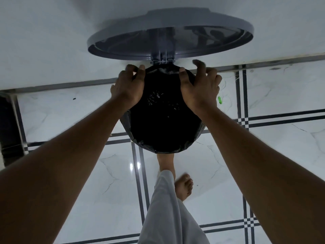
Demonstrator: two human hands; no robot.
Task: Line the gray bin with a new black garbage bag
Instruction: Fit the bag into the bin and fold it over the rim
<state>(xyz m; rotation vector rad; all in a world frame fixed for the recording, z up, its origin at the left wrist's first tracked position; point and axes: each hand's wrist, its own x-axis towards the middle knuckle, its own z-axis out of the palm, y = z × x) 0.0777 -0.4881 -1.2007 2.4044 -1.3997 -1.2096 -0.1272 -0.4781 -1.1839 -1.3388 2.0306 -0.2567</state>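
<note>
The gray bin's lid [170, 30] stands open — we see the black garbage bag [163, 120] already inside. Our left hand [129, 85] and right hand [199, 87] pinch its edge at the back rim; next, probably, fold it under the hinge.

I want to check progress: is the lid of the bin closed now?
No, the gray lid stands open above the bag-lined bin while both hands grip the bag at the hinge side.
</note>
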